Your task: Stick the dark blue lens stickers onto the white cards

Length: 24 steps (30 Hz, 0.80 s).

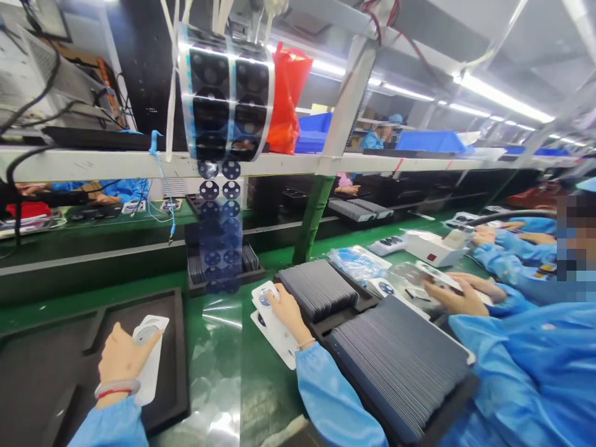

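Note:
My left hand (121,352) is closed round a thin white panel (153,372) with a rounded patch near its top, held over a black tray (182,360). Its thumb lies across the panel's face, and the fingers underneath are hidden. On the green table, my right hand (287,315) grips the upper end of another white panel (280,338), its fingertips at a dark round sticker (265,299) with holes. A second panel, only partly visible, lies beneath that one. Between my hands hangs a clear strip (220,233) of similar round stickers, coming down from a roll (228,93).
Right of my right hand, black trays hold tightly packed dark thin plates (400,363) and grey ones (319,285). Another tray of plates (249,257) stands behind the strip. A co-worker's hands (459,295) hold a panel at the right. A shelf edge (149,162) crosses above.

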Each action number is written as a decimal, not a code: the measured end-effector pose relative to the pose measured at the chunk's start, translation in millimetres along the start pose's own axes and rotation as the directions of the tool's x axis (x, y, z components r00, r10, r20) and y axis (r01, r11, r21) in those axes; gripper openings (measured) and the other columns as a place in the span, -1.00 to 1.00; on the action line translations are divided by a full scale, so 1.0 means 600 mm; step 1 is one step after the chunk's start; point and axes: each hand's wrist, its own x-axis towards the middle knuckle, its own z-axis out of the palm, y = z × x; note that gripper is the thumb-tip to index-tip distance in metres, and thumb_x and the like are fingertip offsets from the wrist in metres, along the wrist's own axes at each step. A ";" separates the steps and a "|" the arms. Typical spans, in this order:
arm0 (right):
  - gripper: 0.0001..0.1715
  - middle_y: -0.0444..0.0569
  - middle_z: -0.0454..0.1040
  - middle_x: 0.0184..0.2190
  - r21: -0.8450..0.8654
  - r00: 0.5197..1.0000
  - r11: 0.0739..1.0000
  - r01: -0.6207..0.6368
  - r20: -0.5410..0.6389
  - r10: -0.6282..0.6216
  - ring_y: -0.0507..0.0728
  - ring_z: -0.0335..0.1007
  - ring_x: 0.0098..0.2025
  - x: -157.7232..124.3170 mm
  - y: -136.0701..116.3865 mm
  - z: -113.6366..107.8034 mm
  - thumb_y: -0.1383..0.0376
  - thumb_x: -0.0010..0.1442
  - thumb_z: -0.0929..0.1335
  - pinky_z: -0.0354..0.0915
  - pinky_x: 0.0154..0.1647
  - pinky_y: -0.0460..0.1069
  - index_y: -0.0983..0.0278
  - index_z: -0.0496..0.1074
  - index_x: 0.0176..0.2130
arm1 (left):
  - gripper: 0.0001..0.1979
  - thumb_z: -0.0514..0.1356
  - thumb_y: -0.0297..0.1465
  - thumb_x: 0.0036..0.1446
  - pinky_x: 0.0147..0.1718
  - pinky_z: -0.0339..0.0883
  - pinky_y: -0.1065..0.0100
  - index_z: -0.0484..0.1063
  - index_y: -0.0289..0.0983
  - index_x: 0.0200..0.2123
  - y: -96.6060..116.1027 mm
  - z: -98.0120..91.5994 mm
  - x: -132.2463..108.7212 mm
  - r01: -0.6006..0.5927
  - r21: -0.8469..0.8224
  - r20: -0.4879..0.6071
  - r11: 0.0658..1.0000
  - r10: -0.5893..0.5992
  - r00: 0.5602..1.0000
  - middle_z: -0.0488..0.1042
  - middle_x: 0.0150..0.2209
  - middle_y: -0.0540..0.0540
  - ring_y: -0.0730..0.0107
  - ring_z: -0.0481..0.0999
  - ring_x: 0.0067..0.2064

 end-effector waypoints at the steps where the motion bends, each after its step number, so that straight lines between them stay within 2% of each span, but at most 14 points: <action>1: -0.80 0.05 0.49 -0.31 -0.027 1.000 1.000 -0.001 -0.006 0.001 0.30 0.43 -0.17 0.002 0.010 0.000 0.28 0.14 0.33 0.26 -0.07 0.13 0.26 0.38 -0.18 | 0.10 0.24 0.13 -0.20 -0.05 0.33 -0.17 0.06 -0.56 0.20 -0.005 0.000 0.000 0.022 0.062 0.040 0.998 -0.024 0.999 0.29 0.13 -0.65 -0.43 0.35 0.13; 2: -0.72 0.12 0.49 -0.24 -0.046 1.000 0.999 0.007 -0.016 -0.008 0.34 0.41 -0.10 0.001 0.016 0.004 0.31 0.10 0.35 0.23 -0.01 0.17 0.29 0.38 -0.13 | 0.13 0.25 0.13 -0.22 -0.05 0.34 -0.14 0.03 -0.59 0.21 -0.007 0.000 -0.002 0.030 0.096 0.092 0.995 -0.039 0.995 0.30 0.12 -0.65 -0.41 0.36 0.13; 4: -0.56 0.24 0.41 -0.05 -0.071 0.998 0.996 0.045 -0.051 -0.048 0.39 0.29 0.08 -0.002 0.021 0.019 0.33 0.07 0.35 0.13 0.13 0.23 0.35 0.35 -0.02 | 0.07 0.27 0.03 -0.16 -0.04 0.34 -0.06 0.00 -0.59 0.22 -0.006 0.005 -0.009 0.002 0.121 0.197 0.993 -0.026 0.980 0.34 0.10 -0.60 -0.32 0.38 0.12; 7: -0.42 0.25 0.33 0.07 0.059 0.991 0.990 0.128 -0.045 -0.126 0.37 0.20 0.18 0.000 0.016 0.050 0.21 0.08 0.36 0.08 0.21 0.25 0.33 0.30 0.08 | -0.08 0.21 -0.18 0.02 -0.01 0.31 0.04 -0.14 -0.54 0.29 -0.002 0.012 -0.017 -0.046 0.142 0.228 0.989 0.012 0.974 0.33 0.15 -0.54 -0.20 0.38 0.15; 10: -0.30 0.19 0.41 -0.02 0.293 0.990 0.950 0.113 0.048 -0.132 0.34 0.35 0.08 0.020 0.001 0.088 0.06 0.00 0.42 0.25 0.10 0.22 0.28 0.30 0.08 | -0.21 0.10 -0.31 0.13 -0.03 0.30 0.11 -0.18 -0.44 0.33 -0.002 0.012 -0.017 -0.009 0.145 0.195 0.989 -0.019 0.981 0.37 0.15 -0.43 -0.10 0.43 0.11; 12: -0.18 0.18 0.43 -0.03 0.352 0.991 0.932 0.086 0.067 -0.117 0.32 0.41 0.02 0.040 -0.013 0.113 0.04 -0.07 0.46 0.33 0.00 0.20 0.28 0.27 0.11 | -0.22 0.09 -0.34 0.12 -0.03 0.29 0.13 -0.18 -0.44 0.33 -0.004 0.011 -0.015 0.016 0.128 0.171 0.992 -0.038 0.985 0.40 0.12 -0.39 -0.06 0.45 0.09; 14: -0.06 0.15 0.46 -0.07 0.385 0.992 0.919 0.086 0.057 -0.116 0.29 0.46 -0.06 0.056 -0.027 0.133 0.07 -0.14 0.49 0.38 -0.09 0.15 0.27 0.20 0.16 | -0.17 0.13 -0.26 0.08 -0.02 0.28 0.11 -0.14 -0.48 0.31 -0.006 0.011 -0.014 0.025 0.139 0.138 0.990 -0.044 0.989 0.39 0.10 -0.42 -0.09 0.42 0.10; 16: 0.00 0.04 0.51 -0.21 0.423 0.990 0.902 0.087 0.061 -0.124 0.24 0.50 -0.22 0.063 -0.039 0.147 0.12 -0.17 0.52 0.41 -0.21 0.09 0.26 0.15 0.19 | -0.12 0.18 -0.10 -0.01 -0.01 0.25 0.03 -0.01 -0.48 0.26 -0.009 0.014 -0.015 0.052 0.208 0.097 0.977 -0.074 0.993 0.33 0.12 -0.47 -0.20 0.36 0.13; 19: -0.08 -0.16 0.48 -0.46 0.462 0.988 0.882 0.095 0.066 -0.141 0.14 0.43 -0.46 0.054 -0.047 0.158 0.15 -0.11 0.49 0.38 -0.35 0.03 0.27 0.16 0.17 | -0.10 0.27 0.04 -0.22 -0.03 0.24 -0.07 0.22 -0.41 0.11 -0.014 0.021 -0.014 0.111 0.278 0.074 0.954 -0.136 0.988 0.26 0.13 -0.50 -0.33 0.29 0.14; 24: -0.32 -0.22 0.37 -0.56 0.495 0.986 0.862 0.107 0.058 -0.155 0.11 0.34 -0.51 0.014 -0.044 0.155 0.07 -0.10 0.46 0.30 -0.40 0.01 0.29 0.29 -0.04 | -0.26 0.39 -0.12 -0.43 -0.04 0.26 -0.05 0.32 -0.37 -0.15 -0.029 0.020 -0.005 0.153 0.021 0.099 0.988 -0.154 0.983 0.35 0.00 -0.50 -0.40 0.32 0.10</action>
